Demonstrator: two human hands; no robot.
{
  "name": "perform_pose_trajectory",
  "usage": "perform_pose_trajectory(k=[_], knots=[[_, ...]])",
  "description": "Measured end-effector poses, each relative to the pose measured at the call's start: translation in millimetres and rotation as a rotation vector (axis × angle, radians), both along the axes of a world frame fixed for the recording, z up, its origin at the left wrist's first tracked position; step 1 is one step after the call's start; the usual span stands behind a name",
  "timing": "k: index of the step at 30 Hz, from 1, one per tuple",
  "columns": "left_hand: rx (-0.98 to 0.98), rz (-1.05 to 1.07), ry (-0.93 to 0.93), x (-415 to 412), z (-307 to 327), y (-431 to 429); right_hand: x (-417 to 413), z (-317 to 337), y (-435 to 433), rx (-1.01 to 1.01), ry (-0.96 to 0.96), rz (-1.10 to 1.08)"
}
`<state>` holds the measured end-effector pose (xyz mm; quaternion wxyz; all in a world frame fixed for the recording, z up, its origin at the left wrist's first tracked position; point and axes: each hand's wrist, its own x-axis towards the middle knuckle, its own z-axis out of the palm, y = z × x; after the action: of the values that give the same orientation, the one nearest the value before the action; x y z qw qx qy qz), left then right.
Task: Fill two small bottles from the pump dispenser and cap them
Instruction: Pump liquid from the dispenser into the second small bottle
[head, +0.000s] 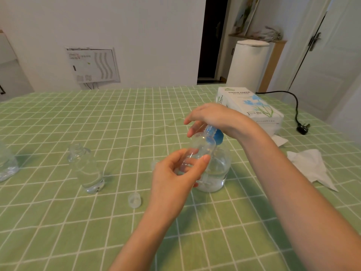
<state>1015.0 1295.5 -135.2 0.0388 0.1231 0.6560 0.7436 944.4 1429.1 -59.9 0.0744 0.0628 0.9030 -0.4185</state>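
The left hand (175,173) grips a tilted bottle (202,146) at the dispenser (217,171) nozzle. The right hand (212,116) rests on the blue pump (218,136), fingers relaxed.

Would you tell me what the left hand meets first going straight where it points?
Probably the pump dispenser just beyond; the small bottle in the left hand would touch first, depth unclear.

We see the green-checked table (117,114) bearing an open small bottle (86,169), a loose cap (134,200), the pump dispenser (220,169), a tissue pack (252,108) and a crumpled tissue (310,169).
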Motion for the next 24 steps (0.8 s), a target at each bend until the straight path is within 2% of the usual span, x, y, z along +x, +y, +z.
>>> perform_pose_trajectory(k=[4,7,11,16,24], knots=[[-0.011,0.005,-0.006,0,-1,0,1,-4,0,-0.101,-0.019,-0.023],[-0.003,0.014,-0.021,-1,-2,1,0,-5,1,-0.074,-0.004,-0.021],[0.011,-0.002,-0.008,-1,0,1,-5,1,3,0.089,0.048,0.015],[0.018,-0.015,-0.007,-1,2,1,-6,4,2,0.134,0.019,0.027],[0.014,-0.012,-0.014,0,0,1,-4,-3,5,0.047,-0.003,0.018]])
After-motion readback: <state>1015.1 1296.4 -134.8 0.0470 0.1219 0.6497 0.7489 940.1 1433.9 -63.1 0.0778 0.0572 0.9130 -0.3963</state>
